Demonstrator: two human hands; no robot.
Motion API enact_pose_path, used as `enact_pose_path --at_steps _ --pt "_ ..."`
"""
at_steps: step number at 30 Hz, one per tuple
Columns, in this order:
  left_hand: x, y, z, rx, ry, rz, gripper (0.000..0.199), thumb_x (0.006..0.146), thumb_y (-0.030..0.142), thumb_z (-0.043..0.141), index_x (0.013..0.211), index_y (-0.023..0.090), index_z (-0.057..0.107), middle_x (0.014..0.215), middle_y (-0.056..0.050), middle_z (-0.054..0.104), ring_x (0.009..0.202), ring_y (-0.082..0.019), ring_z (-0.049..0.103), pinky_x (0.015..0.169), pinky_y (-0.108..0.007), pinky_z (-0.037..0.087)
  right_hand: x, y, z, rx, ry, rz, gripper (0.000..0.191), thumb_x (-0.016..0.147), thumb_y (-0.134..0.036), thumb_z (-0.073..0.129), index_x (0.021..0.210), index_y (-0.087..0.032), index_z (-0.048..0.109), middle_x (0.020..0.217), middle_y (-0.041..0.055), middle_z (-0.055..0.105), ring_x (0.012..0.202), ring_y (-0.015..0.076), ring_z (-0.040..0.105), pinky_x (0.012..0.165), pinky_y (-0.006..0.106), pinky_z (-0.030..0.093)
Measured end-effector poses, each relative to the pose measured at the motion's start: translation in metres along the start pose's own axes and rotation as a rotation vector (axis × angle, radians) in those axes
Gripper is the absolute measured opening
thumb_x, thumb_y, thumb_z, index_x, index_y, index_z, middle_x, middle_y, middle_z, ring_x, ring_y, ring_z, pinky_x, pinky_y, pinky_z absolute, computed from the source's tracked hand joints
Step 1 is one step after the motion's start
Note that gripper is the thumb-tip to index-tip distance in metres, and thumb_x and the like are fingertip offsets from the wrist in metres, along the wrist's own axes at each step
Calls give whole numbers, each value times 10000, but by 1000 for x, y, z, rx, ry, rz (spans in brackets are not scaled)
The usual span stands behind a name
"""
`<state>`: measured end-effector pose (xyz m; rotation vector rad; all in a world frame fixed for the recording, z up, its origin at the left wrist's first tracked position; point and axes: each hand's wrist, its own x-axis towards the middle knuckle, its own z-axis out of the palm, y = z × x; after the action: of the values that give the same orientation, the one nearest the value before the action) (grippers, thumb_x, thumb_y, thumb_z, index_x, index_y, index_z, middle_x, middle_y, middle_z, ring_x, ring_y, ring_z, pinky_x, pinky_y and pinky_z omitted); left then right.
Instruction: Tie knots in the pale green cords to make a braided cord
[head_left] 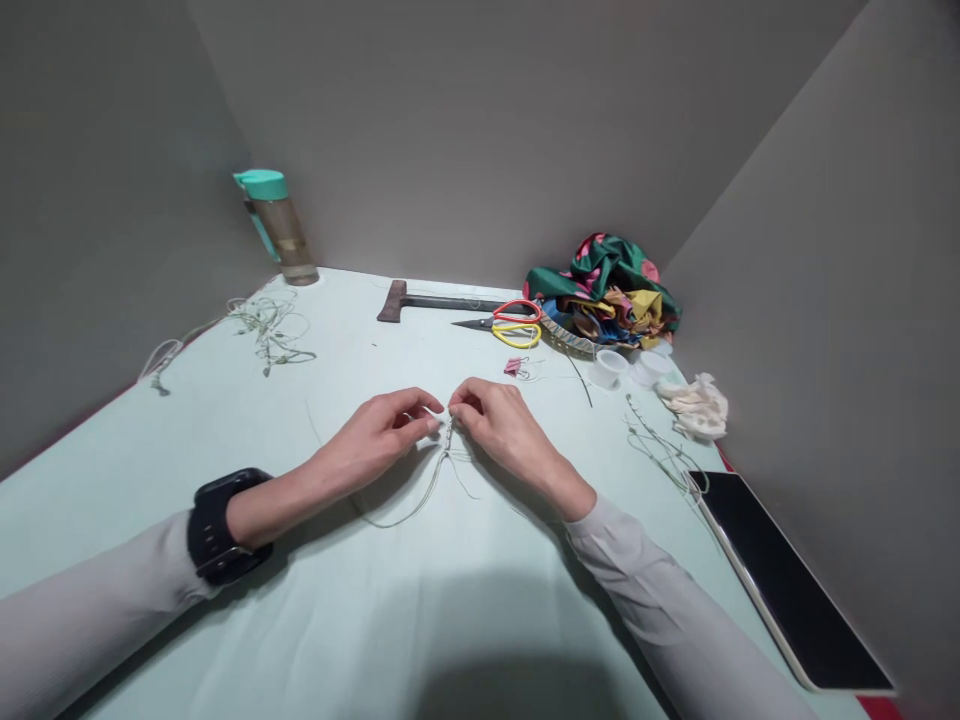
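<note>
Pale-green thin cord, worked into a short knotted strip (pixel 448 438), lies upon the mint-coloured counter (pixel 315 620) between the two hands, its upper end under the fingertips of the right hand (pixel 501 425) and its lower end pointing towards the person. From that lower end loose strands fan out, the longest curving left beneath the left hand (pixel 386 430), others trailing short to the right.

The right hand is closed in a pinch, thumb and forefinger meeting on the top of the strip, the other fingers curled behind. The left hand is just beside the strip on its left, half open, thumb and forefinger parted with a gap between their tips; whether it touches a fine strand cannot be told. Beyond the hands, well apart from the strip, lie a small pink metal clip (pixel 514 367) and black-bladed scissors with one red and one yellow handle (pixel 495 325).
</note>
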<state>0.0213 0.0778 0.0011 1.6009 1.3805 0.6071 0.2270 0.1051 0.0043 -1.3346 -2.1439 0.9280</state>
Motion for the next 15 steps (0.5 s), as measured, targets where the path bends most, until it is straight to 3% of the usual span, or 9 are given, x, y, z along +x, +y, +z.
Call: enact_pose_path --at_steps 5,11,15 --pt "1 -9 9 -137 -86 -80 269 1104 407 736 1209 160 721 995 -23 739 736 -149 692 659 -292 628 3 11 0 160 1 15 412 1083 -417 755 1430 -205 693 1443 118 718 1209 286 748 1019 515 661" --pt "3 -7 22 -310 -165 -157 231 1100 379 747 1119 151 716 933 0 715 635 -106 621 549 -224 550 14 35 1 390 -88 68 416 1081 -421 759 1426 -199 694 1432 117 721 1198 284 751 1006 510 667" --pt "0 -5 22 -413 -201 -177 250 1107 391 738 1050 149 707 860 25 680 554 -76 533 475 -188 460 14 35 6 468 -38 83 420 1081 -423 759 1430 -200 692 1438 118 718 1206 287 748 1012 515 664"
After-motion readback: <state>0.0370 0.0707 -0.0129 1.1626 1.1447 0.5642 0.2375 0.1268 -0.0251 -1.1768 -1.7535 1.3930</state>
